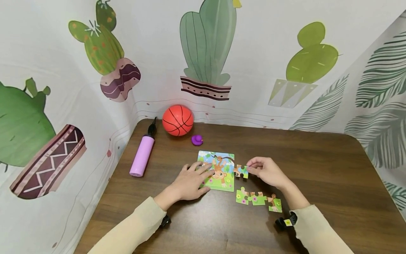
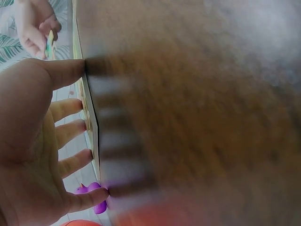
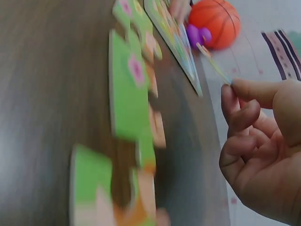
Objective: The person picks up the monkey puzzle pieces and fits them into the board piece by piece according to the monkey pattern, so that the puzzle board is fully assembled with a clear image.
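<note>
A square puzzle board (image 1: pixel 226 183) with a monkey picture lies on the table. My left hand (image 1: pixel 190 181) rests on its left part with the fingers spread, covering some of the picture. Between thumb and fingers my right hand (image 1: pixel 264 171) pinches a puzzle piece (image 1: pixel 242 172) just off the board's right edge; the right wrist view shows that piece edge-on, held up from the table. Nearer the front lie a green puzzle piece with flowers (image 1: pixel 242 197), another green piece (image 1: pixel 257 199) beside it, and a corner piece (image 1: pixel 275 204) with part of the monkey.
Behind the board sits a purple rubber duck (image 1: pixel 197 140), with a small red basketball (image 1: pixel 178 120) at the back edge. A pink hand pump (image 1: pixel 142 155) lies at the left. A cloth printed with cacti (image 1: pixel 260 70) hangs behind the brown wooden table (image 1: pixel 333 176).
</note>
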Demonstrator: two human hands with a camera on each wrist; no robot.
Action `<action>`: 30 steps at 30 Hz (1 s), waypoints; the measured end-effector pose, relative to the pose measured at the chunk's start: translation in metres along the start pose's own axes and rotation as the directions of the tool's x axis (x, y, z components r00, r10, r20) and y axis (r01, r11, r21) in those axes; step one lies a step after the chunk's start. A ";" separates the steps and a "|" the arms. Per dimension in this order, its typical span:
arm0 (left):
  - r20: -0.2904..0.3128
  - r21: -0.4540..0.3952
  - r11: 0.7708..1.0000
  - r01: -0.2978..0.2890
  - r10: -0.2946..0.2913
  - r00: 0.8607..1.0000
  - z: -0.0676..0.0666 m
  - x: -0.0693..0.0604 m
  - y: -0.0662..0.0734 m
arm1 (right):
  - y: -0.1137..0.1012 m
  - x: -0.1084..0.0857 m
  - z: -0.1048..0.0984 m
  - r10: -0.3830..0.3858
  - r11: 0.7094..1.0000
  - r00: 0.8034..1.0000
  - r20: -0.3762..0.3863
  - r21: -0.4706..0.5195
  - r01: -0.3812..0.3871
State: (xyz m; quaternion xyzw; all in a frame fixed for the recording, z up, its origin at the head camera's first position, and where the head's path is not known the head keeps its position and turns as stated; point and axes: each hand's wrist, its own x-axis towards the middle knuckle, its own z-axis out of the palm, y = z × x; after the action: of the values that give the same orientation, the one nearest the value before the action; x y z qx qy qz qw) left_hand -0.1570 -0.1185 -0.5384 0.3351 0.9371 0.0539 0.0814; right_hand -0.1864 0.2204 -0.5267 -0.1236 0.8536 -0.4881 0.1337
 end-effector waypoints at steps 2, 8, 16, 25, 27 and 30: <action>-0.001 0.002 1.000 0.000 0.000 1.000 0.000 0.000 0.000 | -0.005 0.008 0.009 0.001 1.000 1.000 0.006 -0.003 -0.001; 0.008 0.009 1.000 0.005 -0.005 1.000 -0.001 -0.001 0.000 | -0.014 0.027 0.034 0.006 1.000 1.000 0.024 -0.019 -0.005; 0.017 0.012 1.000 0.009 -0.010 1.000 -0.001 0.001 0.000 | -0.016 0.038 0.049 0.013 0.998 1.000 0.008 -0.064 -0.012; -0.036 0.056 0.998 -0.001 0.003 0.999 0.002 0.008 0.006 | -0.019 0.039 0.051 0.026 0.990 1.000 -0.013 -0.141 -0.028; -0.043 0.068 0.998 0.000 0.003 0.999 0.002 0.009 0.008 | -0.020 0.039 0.051 0.031 0.986 0.999 -0.020 -0.163 -0.034; -0.052 0.075 0.997 0.003 0.001 0.999 0.004 0.010 0.009 | -0.021 0.038 0.052 0.020 0.979 0.999 -0.036 -0.201 -0.027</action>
State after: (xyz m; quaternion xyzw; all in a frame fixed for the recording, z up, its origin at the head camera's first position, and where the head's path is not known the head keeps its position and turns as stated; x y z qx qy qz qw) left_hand -0.1583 -0.1051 -0.5417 0.3359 0.9404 0.0274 0.0445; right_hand -0.2025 0.1552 -0.5380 -0.1181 0.9021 -0.3997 0.1118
